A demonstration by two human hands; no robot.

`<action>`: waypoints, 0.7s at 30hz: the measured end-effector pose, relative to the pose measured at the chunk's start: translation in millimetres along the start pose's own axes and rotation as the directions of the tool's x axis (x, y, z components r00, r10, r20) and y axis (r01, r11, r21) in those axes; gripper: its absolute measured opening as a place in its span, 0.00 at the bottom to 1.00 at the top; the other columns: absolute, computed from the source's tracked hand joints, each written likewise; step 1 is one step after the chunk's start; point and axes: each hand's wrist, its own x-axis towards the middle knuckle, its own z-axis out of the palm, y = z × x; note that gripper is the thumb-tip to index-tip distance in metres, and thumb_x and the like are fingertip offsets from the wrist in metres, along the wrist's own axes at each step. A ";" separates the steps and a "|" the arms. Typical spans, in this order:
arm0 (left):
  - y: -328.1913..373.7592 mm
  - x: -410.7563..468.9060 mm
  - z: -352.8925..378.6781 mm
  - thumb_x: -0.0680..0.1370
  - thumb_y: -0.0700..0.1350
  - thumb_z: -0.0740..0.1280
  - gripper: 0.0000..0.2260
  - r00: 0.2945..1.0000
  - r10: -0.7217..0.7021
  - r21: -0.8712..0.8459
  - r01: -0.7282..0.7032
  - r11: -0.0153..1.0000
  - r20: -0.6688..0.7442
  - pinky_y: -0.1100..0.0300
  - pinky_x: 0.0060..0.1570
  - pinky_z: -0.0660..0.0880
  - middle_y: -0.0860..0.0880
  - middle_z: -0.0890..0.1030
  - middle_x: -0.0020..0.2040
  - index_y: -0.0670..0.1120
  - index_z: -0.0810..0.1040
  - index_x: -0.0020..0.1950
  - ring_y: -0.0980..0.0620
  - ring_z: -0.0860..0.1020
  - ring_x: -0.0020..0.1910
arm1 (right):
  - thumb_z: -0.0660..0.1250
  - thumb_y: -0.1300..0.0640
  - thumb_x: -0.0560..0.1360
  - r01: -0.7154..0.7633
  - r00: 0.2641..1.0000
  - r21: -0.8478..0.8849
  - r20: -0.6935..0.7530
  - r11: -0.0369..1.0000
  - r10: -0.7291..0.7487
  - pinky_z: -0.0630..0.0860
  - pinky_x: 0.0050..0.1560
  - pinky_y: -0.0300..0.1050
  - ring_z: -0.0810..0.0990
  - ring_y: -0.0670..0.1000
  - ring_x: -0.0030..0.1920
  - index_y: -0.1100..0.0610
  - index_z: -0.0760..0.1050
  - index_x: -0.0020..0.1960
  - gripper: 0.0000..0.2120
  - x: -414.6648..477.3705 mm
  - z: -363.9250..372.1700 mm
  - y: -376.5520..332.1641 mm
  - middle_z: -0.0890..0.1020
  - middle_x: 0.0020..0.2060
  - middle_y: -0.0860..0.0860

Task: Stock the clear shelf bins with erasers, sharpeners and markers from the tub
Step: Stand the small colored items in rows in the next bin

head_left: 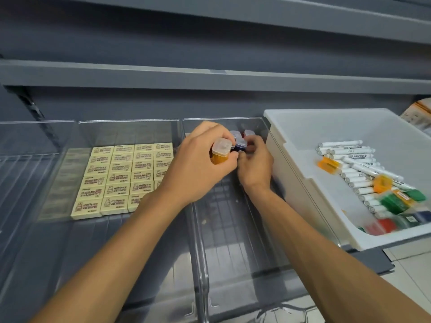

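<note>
Head view: an orange sharpener (219, 157) with a clear cap is gripped by the curled fingers of the left hand (198, 169), above the far end of the right clear bin (201, 252). Beside it a blue sharpener (240, 145) is pinched by the right hand (255, 166). Erasers (121, 176) are already laid in rows in the neighbour bin (130, 129). Markers (356, 164) and loose sharpeners (382, 183) are left in the tub (303, 127), so perhaps half is judged done.

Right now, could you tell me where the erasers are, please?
Head view, left of centre: the erasers lie in rows at the back of a clear bin, just left of the left hand.
</note>
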 end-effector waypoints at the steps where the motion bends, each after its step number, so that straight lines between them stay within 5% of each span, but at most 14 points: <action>1: -0.4 -0.1 0.6 0.75 0.45 0.71 0.06 1.000 0.007 -0.003 -0.007 1.000 -0.005 0.50 0.38 0.80 0.57 0.75 0.54 0.49 0.79 0.50 0.57 0.76 0.50 | 0.63 0.68 0.76 0.022 1.000 -0.013 0.006 1.000 -0.022 0.79 0.56 0.46 0.80 0.48 0.50 0.55 0.76 0.60 0.16 2.1 1.8 1.3 0.80 0.50 0.49; 8: -0.6 -0.2 2.2 0.75 0.45 0.72 0.05 0.999 0.006 -0.005 -0.006 1.000 -0.040 0.51 0.36 0.80 0.56 0.76 0.53 0.47 0.79 0.49 0.58 0.76 0.49 | 0.63 0.66 0.77 0.016 1.000 0.013 0.003 1.000 -0.016 0.79 0.53 0.49 0.77 0.46 0.43 0.56 0.70 0.66 0.18 5.4 1.9 8.2 0.75 0.41 0.44; 15: 3.0 -0.7 0.9 0.74 0.44 0.72 0.05 0.999 -0.006 -0.002 0.006 1.000 -0.034 0.47 0.34 0.79 0.55 0.76 0.51 0.46 0.78 0.47 0.54 0.77 0.45 | 0.64 0.64 0.76 -0.064 0.988 -0.037 0.137 0.997 0.068 0.77 0.59 0.53 0.79 0.52 0.52 0.60 0.68 0.65 0.17 -5.2 -14.0 2.0 0.79 0.52 0.52; 18: 8.4 -3.0 1.2 0.74 0.50 0.72 0.11 1.000 0.012 0.041 -0.012 0.999 0.007 0.46 0.31 0.77 0.52 0.76 0.46 0.45 0.75 0.44 0.50 0.76 0.41 | 0.64 0.62 0.77 -0.046 0.974 -0.037 0.220 0.998 0.053 0.77 0.56 0.46 0.79 0.50 0.51 0.58 0.69 0.63 0.15 -18.1 -27.4 -7.5 0.78 0.50 0.51; 21: 14.4 -7.2 -0.8 0.72 0.56 0.71 0.16 0.999 0.039 0.048 -0.038 0.998 -0.004 0.46 0.40 0.75 0.50 0.77 0.45 0.44 0.74 0.44 0.50 0.77 0.42 | 0.64 0.61 0.78 -0.013 0.958 0.024 0.287 1.000 0.005 0.73 0.40 0.33 0.77 0.46 0.42 0.56 0.73 0.53 0.05 -34.5 -44.4 -20.2 0.78 0.42 0.49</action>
